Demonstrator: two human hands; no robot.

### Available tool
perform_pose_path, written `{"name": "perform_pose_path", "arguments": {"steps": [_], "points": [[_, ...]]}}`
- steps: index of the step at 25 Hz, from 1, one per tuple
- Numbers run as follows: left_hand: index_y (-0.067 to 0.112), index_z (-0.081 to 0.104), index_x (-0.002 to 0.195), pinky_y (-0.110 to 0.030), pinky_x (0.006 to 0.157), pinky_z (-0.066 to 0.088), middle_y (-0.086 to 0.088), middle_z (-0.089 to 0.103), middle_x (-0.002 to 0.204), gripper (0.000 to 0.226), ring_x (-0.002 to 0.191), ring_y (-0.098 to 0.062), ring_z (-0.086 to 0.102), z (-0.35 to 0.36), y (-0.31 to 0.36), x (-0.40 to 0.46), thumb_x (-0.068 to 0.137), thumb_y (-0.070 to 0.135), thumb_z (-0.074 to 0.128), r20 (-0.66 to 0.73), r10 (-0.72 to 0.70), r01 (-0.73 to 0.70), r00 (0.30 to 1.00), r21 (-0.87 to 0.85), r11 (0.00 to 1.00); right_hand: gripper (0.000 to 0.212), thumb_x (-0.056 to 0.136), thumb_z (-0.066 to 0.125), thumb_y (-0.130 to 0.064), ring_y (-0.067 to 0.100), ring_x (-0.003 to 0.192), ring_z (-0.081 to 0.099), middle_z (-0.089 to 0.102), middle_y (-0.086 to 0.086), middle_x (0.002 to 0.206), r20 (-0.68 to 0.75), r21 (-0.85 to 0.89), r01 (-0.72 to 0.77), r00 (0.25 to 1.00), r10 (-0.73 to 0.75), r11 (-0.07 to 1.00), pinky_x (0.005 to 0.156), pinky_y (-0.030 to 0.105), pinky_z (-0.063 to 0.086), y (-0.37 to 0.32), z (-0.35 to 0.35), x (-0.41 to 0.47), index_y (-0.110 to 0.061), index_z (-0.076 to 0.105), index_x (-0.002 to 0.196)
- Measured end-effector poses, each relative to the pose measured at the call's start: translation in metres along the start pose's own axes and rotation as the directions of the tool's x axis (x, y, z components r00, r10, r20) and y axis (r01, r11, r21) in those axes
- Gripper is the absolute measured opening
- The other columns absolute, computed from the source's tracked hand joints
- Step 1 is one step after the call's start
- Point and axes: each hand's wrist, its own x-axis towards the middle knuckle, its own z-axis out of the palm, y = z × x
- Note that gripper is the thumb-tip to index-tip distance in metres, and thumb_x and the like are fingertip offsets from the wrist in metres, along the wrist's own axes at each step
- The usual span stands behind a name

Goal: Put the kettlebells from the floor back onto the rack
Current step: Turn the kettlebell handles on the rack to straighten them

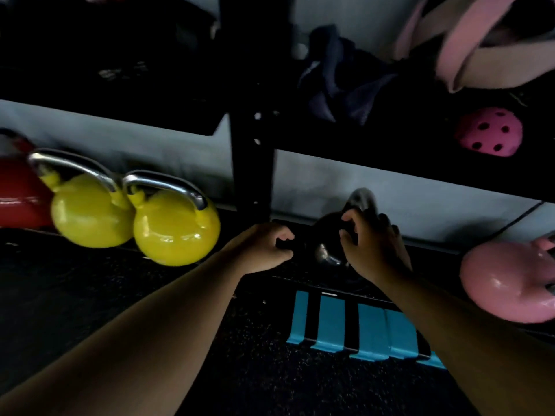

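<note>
Left hand: the left hand (264,247) is curled narrow beside the left flank of the black kettlebell (326,235); whether its fingers truly grip the bell, I cannot tell in the dim light.
Right hand: the right hand (372,244) is closed around the black kettlebell at the base of its steel handle (362,199), fingers wrapped over the far side.
Black kettlebell: sits low between the two hands, just right of the rack's black upright post (252,163), under the rack shelf (405,163).
Yellow kettlebells: one yellow kettlebell (177,229) stands left of the post, touching a second yellow kettlebell (90,211) further left; both upright with steel handles.
Red kettlebell: a red kettlebell (18,199) lies at the far left edge, just beside the yellow pair.
Pink kettlebell: a pink kettlebell (507,280) at the right edge, tilted, well apart from the hands.
Floor: dark speckled floor (270,370); a blue ribbed mat (369,328) lies just near of the black kettlebell.
Shelf above: a pink perforated ball (488,132), dark cloth (339,76) and pale pink straps (468,46).
</note>
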Motion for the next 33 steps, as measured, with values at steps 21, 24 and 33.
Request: {"name": "perform_pose_path", "arguments": {"steps": [21,24,33], "points": [[0.013,0.037,0.141,-0.043,0.085,0.047,-0.016,0.041,0.145,0.063,0.119,-0.041,0.055,-0.171,-0.192,-0.045,0.095,0.055,0.045,-0.508,-0.303,0.331,0.806,-0.038,0.943,0.038,0.095,0.044,-0.049,0.038,0.113,0.047,0.049,0.014,0.123,0.108,0.022,0.051,0.993,-0.054,0.998,0.087,0.045,0.041,-0.292,0.111,0.076,-0.019,0.048,0.119],[0.013,0.037,0.137,-0.047,0.088,0.047,-0.018,0.042,0.143,0.065,0.12,-0.042,0.054,-0.166,-0.199,-0.032,0.093,0.06,0.046,-0.454,-0.346,0.338,0.821,-0.101,0.936,0.037,0.096,0.039,-0.052,0.039,0.109,0.047,0.05,0.015,0.117,0.14,0.044,0.01,0.99,-0.016,0.999,0.084,0.045,0.04,-0.296,0.124,0.089,-0.018,0.047,0.109],[0.017,0.021,0.148,-0.043,0.086,0.047,-0.015,0.021,0.155,0.07,0.12,-0.042,0.056,-0.139,-0.18,-0.013,0.095,0.059,0.04,-0.47,-0.463,0.281,0.751,-0.407,0.869,0.048,0.093,0.034,-0.062,0.036,0.112,0.056,0.055,0.012,0.128,0.23,0.34,0.003,0.969,-0.086,0.94,0.086,0.046,0.048,-0.277,0.146,0.103,-0.023,0.039,0.12]]}}
